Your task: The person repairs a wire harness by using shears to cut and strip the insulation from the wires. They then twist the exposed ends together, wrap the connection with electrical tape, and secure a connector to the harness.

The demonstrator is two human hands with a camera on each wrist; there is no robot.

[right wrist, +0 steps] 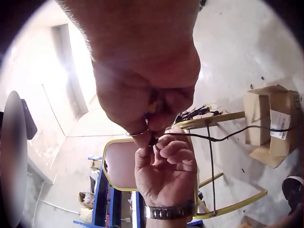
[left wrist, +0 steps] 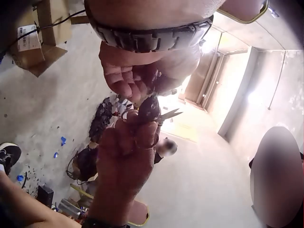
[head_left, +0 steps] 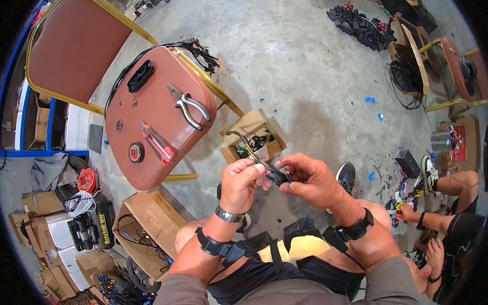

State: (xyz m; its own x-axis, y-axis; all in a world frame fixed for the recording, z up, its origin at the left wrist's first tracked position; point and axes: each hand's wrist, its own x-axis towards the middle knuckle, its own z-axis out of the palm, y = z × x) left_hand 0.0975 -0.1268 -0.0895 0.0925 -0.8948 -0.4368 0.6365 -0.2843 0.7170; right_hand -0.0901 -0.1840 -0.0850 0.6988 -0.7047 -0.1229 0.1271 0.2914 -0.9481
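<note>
My left hand (head_left: 238, 184) pinches a black cable (head_left: 246, 143) whose thin coloured wires show near the fingertips. Close against it, my right hand (head_left: 319, 179) grips small metal scissors (left wrist: 171, 114); their pointed blades stick out past the fingers in the left wrist view. Between the two hands is a small black piece (head_left: 277, 177), which the right fingertips also hold. Its exact kind cannot be told. A small open carton (head_left: 279, 145) with dark bits inside stands on the floor just beyond the hands.
On the brown chair seat (head_left: 165, 85) lie pliers (head_left: 189, 106), a red utility knife (head_left: 157, 144), a tape roll (head_left: 136, 152) and a black part (head_left: 141, 76). A larger cardboard box (head_left: 150, 214) with cables stands at left. Another person's arm (head_left: 435, 217) is at right.
</note>
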